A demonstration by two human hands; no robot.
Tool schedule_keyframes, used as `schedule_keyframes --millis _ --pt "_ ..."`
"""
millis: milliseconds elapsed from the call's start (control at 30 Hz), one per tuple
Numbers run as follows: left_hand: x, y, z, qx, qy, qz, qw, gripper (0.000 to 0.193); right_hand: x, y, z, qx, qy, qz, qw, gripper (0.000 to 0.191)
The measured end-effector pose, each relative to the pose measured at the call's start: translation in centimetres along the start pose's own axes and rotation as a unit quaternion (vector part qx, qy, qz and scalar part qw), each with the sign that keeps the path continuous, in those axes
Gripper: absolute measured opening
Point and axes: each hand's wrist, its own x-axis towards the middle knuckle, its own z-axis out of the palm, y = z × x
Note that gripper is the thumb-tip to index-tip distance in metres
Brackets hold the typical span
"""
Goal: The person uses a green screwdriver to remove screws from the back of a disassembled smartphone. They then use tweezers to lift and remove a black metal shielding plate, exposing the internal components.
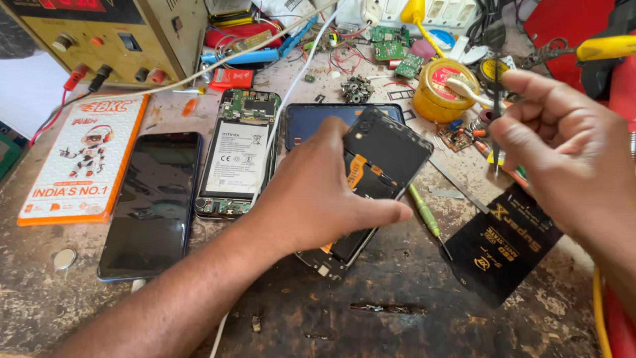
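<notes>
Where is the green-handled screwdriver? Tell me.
In the head view the green-handled screwdriver lies on the workbench, right of centre, between the opened phone under the left hand and the black packet.

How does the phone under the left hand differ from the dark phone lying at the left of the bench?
The opened phone under the left hand is tilted, its insides and an orange strip exposed. The dark phone lies flat, untouched, showing only a glossy screen. Both are slim black rectangles on the worn bench.

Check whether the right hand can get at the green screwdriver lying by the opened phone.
Probably yes: the right hand hovers above and right of the green screwdriver, nothing covering it, but its fingers already pinch tweezers.
</notes>
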Motion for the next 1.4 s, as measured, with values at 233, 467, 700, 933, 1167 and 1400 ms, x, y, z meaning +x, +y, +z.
schedule_keyframes --millis 233,467,700,933,1167,1400 --pt "0.8 -1.1 2.9 -0.404 -0.004 0.018 0.915 0.07 -0.3 1.6 -0.8 0.4 -0.062 0.042 0.913 0.015" --pt "1.0 -1.8 4.4 -0.469 -0.012 -0.016 0.883 0.052 -1.2 1.9 0.1 0.35 -0.073 -0.018 0.934 0.02" --pt "1.0 -2.0 5.1 -0.498 -0.006 0.049 0.866 0.048 -1.5 1.2 1.1 0.466 -0.097 0.062 0.877 0.023" --pt "1.2 -2.4 5.1 -0.531 -0.017 0.013 0.847 0.052 -3.0 -0.9 1.9 0.164 -0.025 -0.115 0.979 0.035" --pt "0.8 -2.2 4.8 -0.527 -0.046 0.064 0.846 0.052 -2.5 -2.1 1.9 0.217 0.015 -0.091 0.972 0.026" --pt "0.7 -2.3 4.5 -0.52 -0.058 0.083 0.848 0.051 -2.3 -1.4 1.5 0.203 -0.023 -0.124 0.971 0.025"
